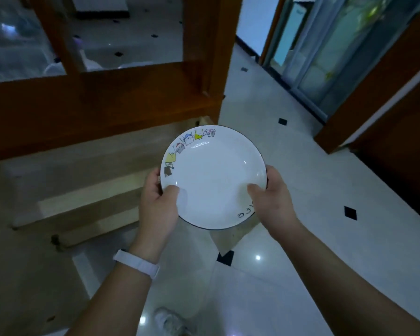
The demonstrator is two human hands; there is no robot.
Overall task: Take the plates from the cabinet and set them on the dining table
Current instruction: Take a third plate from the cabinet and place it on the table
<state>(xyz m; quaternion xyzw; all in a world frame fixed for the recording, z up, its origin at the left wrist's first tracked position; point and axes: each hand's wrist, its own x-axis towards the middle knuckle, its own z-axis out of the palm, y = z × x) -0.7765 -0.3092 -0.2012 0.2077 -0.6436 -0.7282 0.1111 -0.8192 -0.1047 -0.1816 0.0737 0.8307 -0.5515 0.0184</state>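
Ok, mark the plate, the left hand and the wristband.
plate (214,173): head view, bare white centre.
left hand (157,207): head view, back of the hand.
wristband (136,263): head view, middle of the strap.

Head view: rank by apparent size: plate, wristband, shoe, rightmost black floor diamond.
1. plate
2-3. wristband and shoe: look alike, and the shoe is cut by the frame edge, so unranked
4. black floor diamond, smallest, though farther away

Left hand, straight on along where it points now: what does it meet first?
Probably the wooden table frame, at its corner leg. The left hand grips the plate rim and points forward, so the plate's far edge would likely touch before the fingers. Depth is unclear from this one view.
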